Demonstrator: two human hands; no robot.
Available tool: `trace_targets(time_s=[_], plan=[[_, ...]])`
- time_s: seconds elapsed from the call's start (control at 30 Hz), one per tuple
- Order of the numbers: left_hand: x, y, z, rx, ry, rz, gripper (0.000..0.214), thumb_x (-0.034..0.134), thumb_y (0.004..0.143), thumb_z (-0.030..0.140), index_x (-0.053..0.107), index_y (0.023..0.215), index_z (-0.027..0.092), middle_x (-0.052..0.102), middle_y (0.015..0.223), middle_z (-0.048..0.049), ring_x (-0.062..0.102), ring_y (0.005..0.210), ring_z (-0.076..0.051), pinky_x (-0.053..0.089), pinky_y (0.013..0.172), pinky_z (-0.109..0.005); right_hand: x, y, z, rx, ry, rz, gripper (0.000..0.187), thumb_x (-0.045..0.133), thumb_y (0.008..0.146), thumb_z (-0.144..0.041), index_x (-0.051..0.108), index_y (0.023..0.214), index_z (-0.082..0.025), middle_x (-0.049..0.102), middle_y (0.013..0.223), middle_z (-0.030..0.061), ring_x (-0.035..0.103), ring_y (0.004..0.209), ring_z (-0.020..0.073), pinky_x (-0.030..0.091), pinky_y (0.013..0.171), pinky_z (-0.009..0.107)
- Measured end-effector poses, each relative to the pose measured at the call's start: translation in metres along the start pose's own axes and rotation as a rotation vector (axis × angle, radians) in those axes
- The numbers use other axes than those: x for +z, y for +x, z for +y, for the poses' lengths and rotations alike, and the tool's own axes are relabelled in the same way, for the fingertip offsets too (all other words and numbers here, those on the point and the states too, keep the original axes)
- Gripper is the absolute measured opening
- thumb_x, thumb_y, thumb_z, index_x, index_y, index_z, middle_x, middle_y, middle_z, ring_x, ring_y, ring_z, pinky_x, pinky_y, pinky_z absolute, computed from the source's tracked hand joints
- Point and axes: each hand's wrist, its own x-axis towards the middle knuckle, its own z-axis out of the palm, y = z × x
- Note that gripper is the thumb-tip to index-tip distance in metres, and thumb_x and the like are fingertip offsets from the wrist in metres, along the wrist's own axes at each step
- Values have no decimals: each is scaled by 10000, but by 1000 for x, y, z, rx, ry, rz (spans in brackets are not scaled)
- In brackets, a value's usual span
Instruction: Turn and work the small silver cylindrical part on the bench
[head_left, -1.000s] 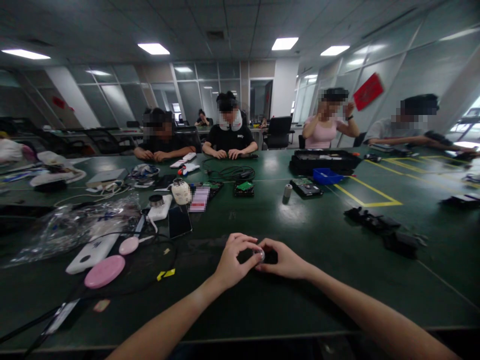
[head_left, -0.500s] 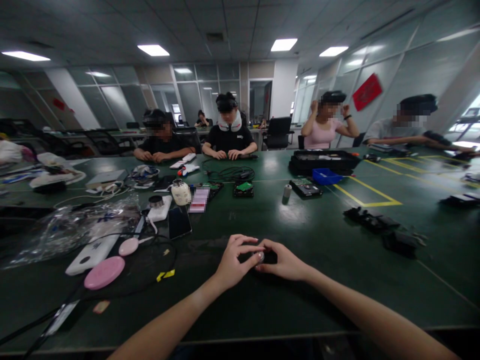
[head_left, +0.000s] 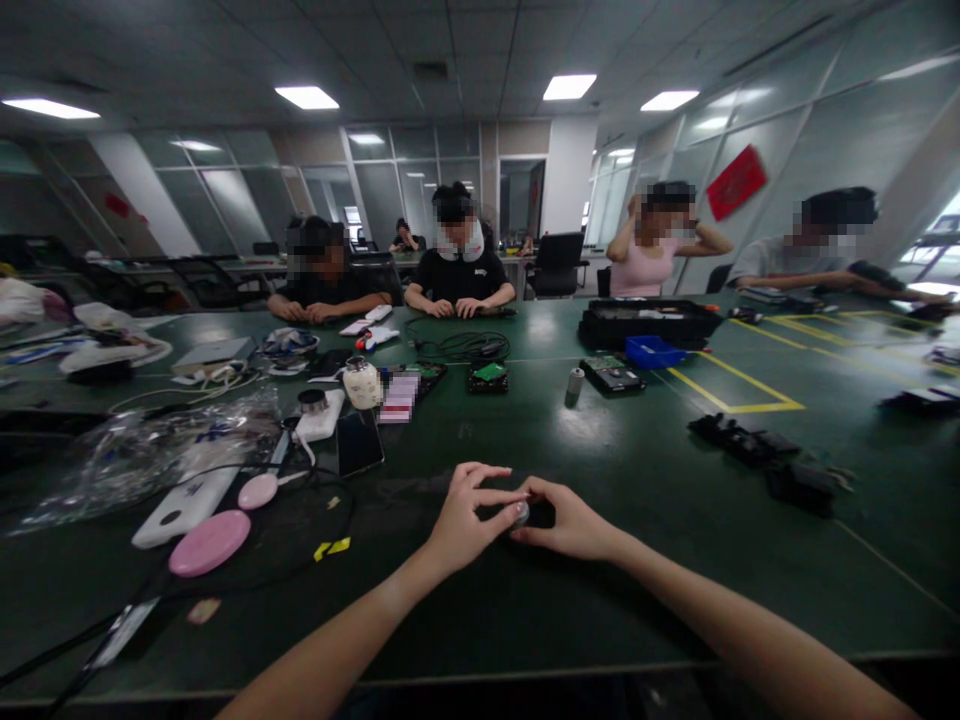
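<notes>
My two hands meet over the dark green table (head_left: 600,610), near its front edge. Between them is a small round silvery piece (head_left: 523,515), mostly covered by fingers; its exact kind is too small to tell. My right hand (head_left: 568,520) curves in from the right, thumb and forefinger pinching the piece. From the left, my left hand (head_left: 466,518) has its thumb and one finger against the same piece, while its upper fingers stretch out above. Farther back stands a small silvery cylinder (head_left: 574,382), beside a hard drive (head_left: 613,377).
Left of my hands lie a black phone (head_left: 360,444), a pink disc (head_left: 210,543), a white power bank (head_left: 187,505) and crumpled clear plastic (head_left: 150,460). Black parts (head_left: 799,487) lie on the right. A blue tray (head_left: 654,352) stands farther back. Several people sit across the table.
My left hand's upper fingers have lifted and straightened slightly; both hands stay around the silvery piece. Across the table, a person's raised arms have shifted.
</notes>
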Motion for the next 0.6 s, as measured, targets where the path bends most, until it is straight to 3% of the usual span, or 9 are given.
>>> trace_targets(time_s=[0.27, 0.4, 0.5, 0.6], plan=[[-8, 9, 1, 35, 61, -40, 70, 739, 791, 314, 762, 857, 320, 690, 1068, -4, 469, 1115, -266, 415, 953, -466, -2, -2, -4, 3, -154, 12, 279, 739, 751, -343, 580, 918, -185, 640, 863, 8, 594, 763, 168, 452, 681, 271], [-8, 12, 4, 54, 93, -58, 76, 725, 809, 277, 753, 871, 311, 707, 1048, 5, 473, 1126, -273, 394, 953, -478, -7, -1, -9, -27, -329, -28, 303, 719, 763, -363, 577, 969, -192, 653, 883, 17, 602, 785, 184, 439, 717, 302], [-10, 16, 4, 58, 69, -6, 77, 724, 813, 260, 745, 880, 293, 724, 1002, 7, 504, 1098, -257, 402, 948, -450, -23, 8, -20, -86, -486, -78, 430, 751, 713, -347, 566, 1078, -216, 655, 974, 32, 607, 845, 215, 424, 775, 350], [-18, 20, -6, 33, 70, 90, 58, 719, 820, 257, 739, 868, 280, 733, 956, 10, 537, 1054, -236, 415, 940, -415, -51, 2, -30, -152, -685, 30, 251, 685, 745, -219, 600, 980, -239, 652, 913, 46, 596, 779, 219, 410, 757, 387]])
